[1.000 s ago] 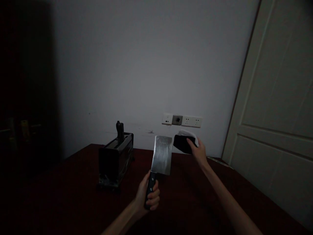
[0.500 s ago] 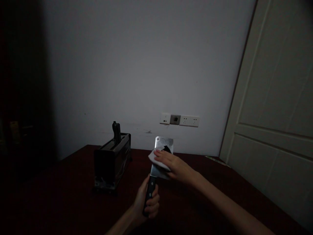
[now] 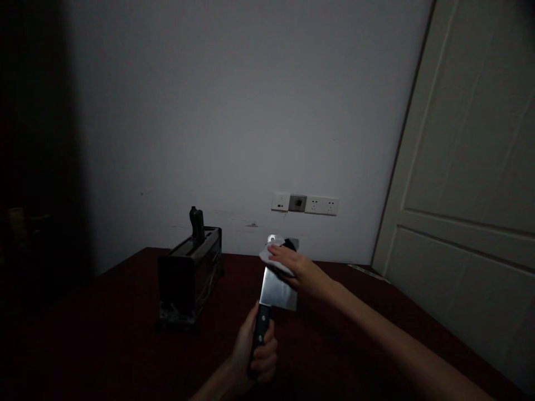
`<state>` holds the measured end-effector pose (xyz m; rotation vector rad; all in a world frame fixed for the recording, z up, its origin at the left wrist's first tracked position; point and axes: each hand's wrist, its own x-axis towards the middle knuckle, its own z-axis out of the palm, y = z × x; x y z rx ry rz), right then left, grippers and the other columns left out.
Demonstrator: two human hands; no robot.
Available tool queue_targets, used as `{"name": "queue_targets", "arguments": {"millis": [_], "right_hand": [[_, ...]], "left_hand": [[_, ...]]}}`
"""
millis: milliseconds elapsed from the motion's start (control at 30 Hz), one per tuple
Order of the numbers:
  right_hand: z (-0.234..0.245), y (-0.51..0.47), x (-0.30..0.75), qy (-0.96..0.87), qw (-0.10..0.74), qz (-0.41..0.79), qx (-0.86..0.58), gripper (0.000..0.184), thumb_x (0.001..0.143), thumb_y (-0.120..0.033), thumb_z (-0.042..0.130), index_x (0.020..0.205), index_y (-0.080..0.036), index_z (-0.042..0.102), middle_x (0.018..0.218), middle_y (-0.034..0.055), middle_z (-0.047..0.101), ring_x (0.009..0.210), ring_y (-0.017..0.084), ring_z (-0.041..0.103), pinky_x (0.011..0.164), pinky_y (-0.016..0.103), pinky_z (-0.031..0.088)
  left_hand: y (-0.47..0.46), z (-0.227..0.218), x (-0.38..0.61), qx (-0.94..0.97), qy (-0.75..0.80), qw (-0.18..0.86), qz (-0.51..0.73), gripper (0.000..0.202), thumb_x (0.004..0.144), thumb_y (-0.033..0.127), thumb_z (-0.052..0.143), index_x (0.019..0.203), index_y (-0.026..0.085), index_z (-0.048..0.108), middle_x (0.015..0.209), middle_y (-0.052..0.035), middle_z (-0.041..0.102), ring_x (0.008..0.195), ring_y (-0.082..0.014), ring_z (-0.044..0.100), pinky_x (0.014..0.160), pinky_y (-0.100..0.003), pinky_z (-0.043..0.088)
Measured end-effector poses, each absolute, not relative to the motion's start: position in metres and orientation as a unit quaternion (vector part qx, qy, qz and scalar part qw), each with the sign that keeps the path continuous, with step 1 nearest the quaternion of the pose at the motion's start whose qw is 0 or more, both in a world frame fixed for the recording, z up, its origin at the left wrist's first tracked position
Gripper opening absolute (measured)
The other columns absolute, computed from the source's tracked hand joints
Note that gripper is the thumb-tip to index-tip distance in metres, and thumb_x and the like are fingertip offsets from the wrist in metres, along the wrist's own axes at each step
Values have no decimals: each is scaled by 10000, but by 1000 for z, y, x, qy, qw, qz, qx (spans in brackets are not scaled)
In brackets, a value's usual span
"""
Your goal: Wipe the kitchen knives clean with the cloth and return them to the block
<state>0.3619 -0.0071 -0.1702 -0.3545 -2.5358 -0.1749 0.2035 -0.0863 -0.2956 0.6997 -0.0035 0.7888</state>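
Observation:
My left hand is wrapped round the black handle of a cleaver and holds it upright, its wide steel blade facing me over the dark red table. My right hand presses a black and white cloth flat against the upper part of the blade, with the fingers lying along it. A black knife block stands on the table to the left of the cleaver, and one dark knife handle sticks up out of it.
The room is dim. A pale wall with a row of sockets stands behind the table. A white panelled door fills the right side. The far left is in deep shadow.
My right hand brought the cloth from the right, away from the cleaver, onto the blade, then slid it up toward the blade's top. My left hand kept its grip on the handle.

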Motion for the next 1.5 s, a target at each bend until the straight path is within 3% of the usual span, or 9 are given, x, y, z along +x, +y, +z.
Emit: {"name": "queue_targets", "arguments": {"millis": [167, 467, 733, 1000, 1267, 1500], "right_hand": [[-198, -37, 351, -972, 218, -35, -76, 444, 805, -146, 507, 1242, -129, 429, 1359, 144, 406, 1287, 173, 302, 1063, 383, 286], [-151, 15, 353, -917, 346, -95, -176, 404, 825, -171, 485, 1228, -186, 452, 1332, 143, 441, 1257, 216, 359, 1023, 467, 328], [-203, -43, 346, -968, 226, -59, -88, 488, 764, -82, 526, 1239, -111, 421, 1359, 155, 403, 1293, 180, 288, 1063, 386, 281], [-150, 9, 351, -922, 345, -79, -159, 426, 807, -134, 490, 1228, -184, 450, 1334, 133, 441, 1267, 198, 342, 1034, 454, 314], [-205, -43, 339, -959, 264, -42, -96, 462, 775, -82, 504, 1231, -119, 436, 1327, 155, 445, 1277, 182, 319, 1045, 392, 314], [-157, -2, 350, -920, 350, -67, -163, 401, 813, -143, 478, 1213, -163, 464, 1322, 145, 452, 1253, 200, 365, 1037, 437, 318]], "left_hand": [[-81, -299, 199, 324, 15, 862, 391, 478, 733, 614, 480, 559, 173, 425, 327, 81, 322, 231, -42, 139, 257, -167, 284], [-92, -291, 207, 343, 33, 866, 363, 542, 763, 656, 383, 526, 169, 404, 315, 74, 313, 220, -42, 144, 251, -167, 276], [-84, -299, 204, 332, 48, 859, 387, 527, 757, 649, 401, 537, 171, 425, 306, 76, 312, 216, -43, 150, 241, -168, 276], [-91, -293, 204, 339, 50, 865, 366, 566, 775, 672, 323, 539, 169, 430, 315, 70, 309, 227, -45, 155, 243, -168, 282], [-85, -296, 200, 318, 47, 859, 398, 520, 748, 644, 420, 537, 169, 423, 313, 81, 281, 231, -39, 127, 245, -162, 272], [-90, -292, 202, 335, 20, 868, 367, 523, 753, 641, 422, 542, 164, 458, 320, 71, 313, 229, -44, 167, 253, -173, 306]]}}
